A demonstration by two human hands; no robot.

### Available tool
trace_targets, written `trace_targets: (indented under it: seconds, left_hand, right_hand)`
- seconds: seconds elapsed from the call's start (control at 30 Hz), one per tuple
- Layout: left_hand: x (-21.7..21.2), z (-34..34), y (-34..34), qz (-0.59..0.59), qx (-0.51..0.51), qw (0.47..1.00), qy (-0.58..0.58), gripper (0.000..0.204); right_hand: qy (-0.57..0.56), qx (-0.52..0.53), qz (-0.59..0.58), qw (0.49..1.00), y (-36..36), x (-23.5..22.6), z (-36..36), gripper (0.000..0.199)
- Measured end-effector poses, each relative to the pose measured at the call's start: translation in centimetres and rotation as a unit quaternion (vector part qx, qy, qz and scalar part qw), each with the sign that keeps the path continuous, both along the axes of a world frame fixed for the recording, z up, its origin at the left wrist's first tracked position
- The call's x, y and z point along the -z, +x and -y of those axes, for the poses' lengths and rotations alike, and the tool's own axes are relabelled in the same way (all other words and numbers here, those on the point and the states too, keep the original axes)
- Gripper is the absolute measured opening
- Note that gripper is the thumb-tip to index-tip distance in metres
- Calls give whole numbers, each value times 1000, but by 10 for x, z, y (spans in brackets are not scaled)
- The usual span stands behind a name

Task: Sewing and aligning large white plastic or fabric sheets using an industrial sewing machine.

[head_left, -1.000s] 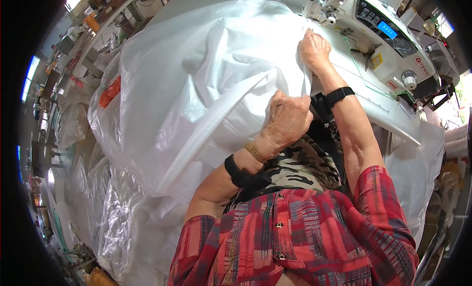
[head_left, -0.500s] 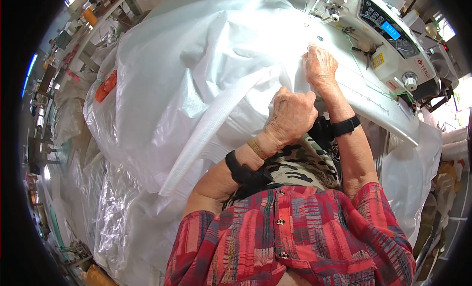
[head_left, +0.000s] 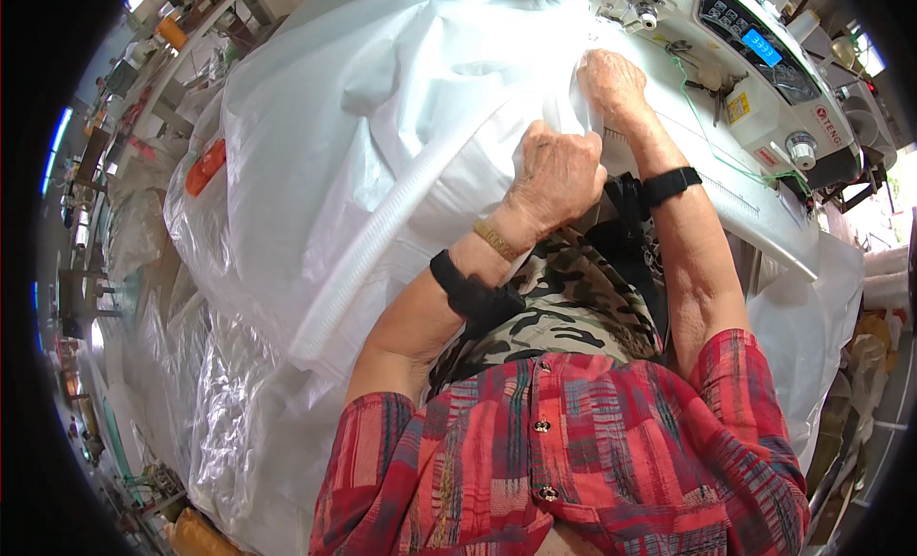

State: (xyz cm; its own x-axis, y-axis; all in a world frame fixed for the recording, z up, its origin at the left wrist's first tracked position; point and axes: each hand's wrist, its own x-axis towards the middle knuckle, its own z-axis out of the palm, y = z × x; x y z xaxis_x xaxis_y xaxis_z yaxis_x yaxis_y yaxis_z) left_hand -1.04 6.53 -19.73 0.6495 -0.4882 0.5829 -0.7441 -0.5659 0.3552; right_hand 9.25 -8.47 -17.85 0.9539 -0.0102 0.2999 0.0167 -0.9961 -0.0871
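Observation:
A large sheet of white woven plastic (head_left: 306,164) lies in folds over the table and hangs down at its left and near sides. My left hand (head_left: 557,177) is closed on the near edge of the sheet, fingers curled under and partly hidden. Farther off and to the right, my right hand (head_left: 611,81) grips the same edge in a fist, close to the needle end of a white sewing machine (head_left: 755,88). A stretch of sheet runs between the two hands. The machine's needle area is partly out of the picture.
The sewing machine's lit blue display (head_left: 761,48) faces up at the right. A green thread (head_left: 707,140) trails over the white tabletop (head_left: 755,226). Something orange (head_left: 205,167) shows at the sheet's left. Clear plastic (head_left: 224,413) bunches at lower left, and a cluttered shelf stands behind it.
Both hands have moved away from me, toward the needle end of the machine, drawing the sheet's edge along. The folded edge at the left has shifted slightly.

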Motion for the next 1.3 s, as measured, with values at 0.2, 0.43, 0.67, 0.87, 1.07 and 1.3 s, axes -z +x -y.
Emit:
trace_targets:
  seconds: [0.2,0.43,0.67,0.87,1.07,1.3]
  left_hand:
    - [-4,-9,-19,-101,4,994,-35,19]
    - [1,-78,-62,75,-82,994,-1,54]
    - [27,-112,-12,82,-115,987,76,51]
    - [20,-122,6,14,-90,993,73,56]
    - [18,-135,10,-31,-64,997,37,61]
    - [3,-99,-14,-102,-62,991,60,90]
  right_hand:
    - [76,-38,92,992,-20,11,10,30]
    - [481,-62,101,869,-168,51,-13,19]
    - [609,-105,-362,698,-202,73,-67,50]
    - [590,-107,-356,716,-196,93,-58,37]
    - [728,-199,-242,610,-250,3,10,24]
    - [476,-6,-316,821,-257,79,76,27]
